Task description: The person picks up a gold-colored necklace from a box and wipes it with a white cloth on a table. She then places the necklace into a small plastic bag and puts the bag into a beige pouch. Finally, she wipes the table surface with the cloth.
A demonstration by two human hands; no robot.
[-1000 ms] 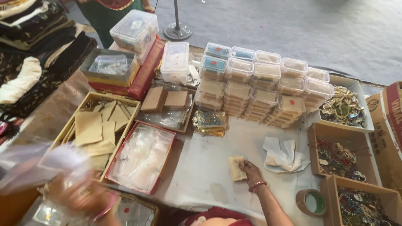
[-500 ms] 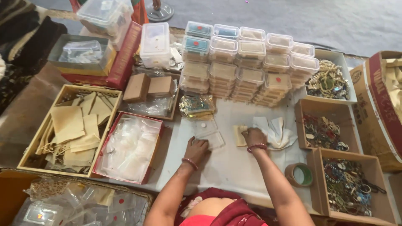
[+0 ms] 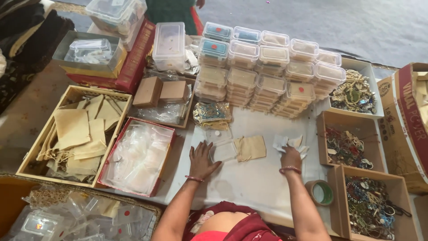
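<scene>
While left hand [image 3: 203,161] rests flat, red box [image 3: 137,156] — clear pouches, wooden tray [image 3: 73,134] — beige bags.

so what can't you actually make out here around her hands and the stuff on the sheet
- Head view: what the right hand grips; its fingers sink into the white paper scraps.
- The clear packet by the left hand: contents too small to tell.
- Stacked plastic boxes: frosted lids hide what is inside.
- Tape roll: partly behind the right forearm.
- Cardboard carton: cut off by the right edge.
</scene>
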